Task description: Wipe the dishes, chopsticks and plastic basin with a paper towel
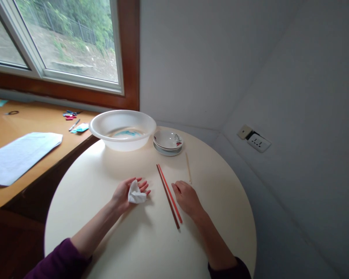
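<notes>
My left hand point(124, 196) is palm up over the table, fingers extended, with a crumpled white tissue point(137, 193) resting on the palm and fingers. To its right lie two chopsticks, one dark brown point(167, 195) and one red point(170, 195), side by side at a slant. Just right of them my right hand point(187, 197) is curled closed, knuckles up, low over the table. Whatever its fingers may hold is hidden. Beyond that hand is a thin pale wooden stick point(188, 167).
A white plastic basin point(122, 145) stands at the back of the round table point(128, 248). Beside it are stacked dishes, the top bowl point(167, 140) flower-patterned. A wooden desk at left carries a paper sheet point(23, 155), scissors point(13, 112) and a pen point(74, 124). Walls stand behind and right.
</notes>
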`<state>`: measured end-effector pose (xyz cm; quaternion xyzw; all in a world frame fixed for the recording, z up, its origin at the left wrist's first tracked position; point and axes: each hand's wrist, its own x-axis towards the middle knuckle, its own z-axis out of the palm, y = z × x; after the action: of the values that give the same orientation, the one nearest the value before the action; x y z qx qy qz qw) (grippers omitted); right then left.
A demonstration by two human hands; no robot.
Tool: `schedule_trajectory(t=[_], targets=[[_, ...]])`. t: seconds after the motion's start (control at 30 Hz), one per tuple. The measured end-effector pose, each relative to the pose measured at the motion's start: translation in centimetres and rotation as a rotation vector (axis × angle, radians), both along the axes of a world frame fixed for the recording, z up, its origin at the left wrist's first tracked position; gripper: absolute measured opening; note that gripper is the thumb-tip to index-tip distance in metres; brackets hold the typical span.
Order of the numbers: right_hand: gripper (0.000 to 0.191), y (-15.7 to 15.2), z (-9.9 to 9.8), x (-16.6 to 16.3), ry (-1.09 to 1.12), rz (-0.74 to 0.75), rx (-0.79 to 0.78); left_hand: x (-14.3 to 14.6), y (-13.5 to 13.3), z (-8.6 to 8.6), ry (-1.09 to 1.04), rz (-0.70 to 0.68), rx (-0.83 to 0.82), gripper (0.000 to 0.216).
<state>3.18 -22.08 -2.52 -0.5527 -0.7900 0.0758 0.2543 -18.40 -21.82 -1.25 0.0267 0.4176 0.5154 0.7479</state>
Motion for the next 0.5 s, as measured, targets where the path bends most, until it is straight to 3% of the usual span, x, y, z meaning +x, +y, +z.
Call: schedule_trajectory(t=[0.13,0.23,0.3,0.5], targets=[[0.017,-1.3,1.2,-2.2,0.145,0.123,0.107,0.8,-0.5,-0.1,-0.028,-0.062,0.06,0.009],[0.026,-2.7,1.5,-4.6,0.163,0.252,0.093,1.3,-0.8,-0.4,-0.038,-0.115,0.092,0.011],[0.017,-3.1,1.2,-5.8,0.17,0.279,0.098,1.6,-1.0,-0.6,-0.043,-0.171,0.11,0.011],[0.006,-2.0,-0.2,-5.7,0.231,0.032,0.145,1.9,-1.4,-0.5,-0.084,-0.237,0.171,0.018]])
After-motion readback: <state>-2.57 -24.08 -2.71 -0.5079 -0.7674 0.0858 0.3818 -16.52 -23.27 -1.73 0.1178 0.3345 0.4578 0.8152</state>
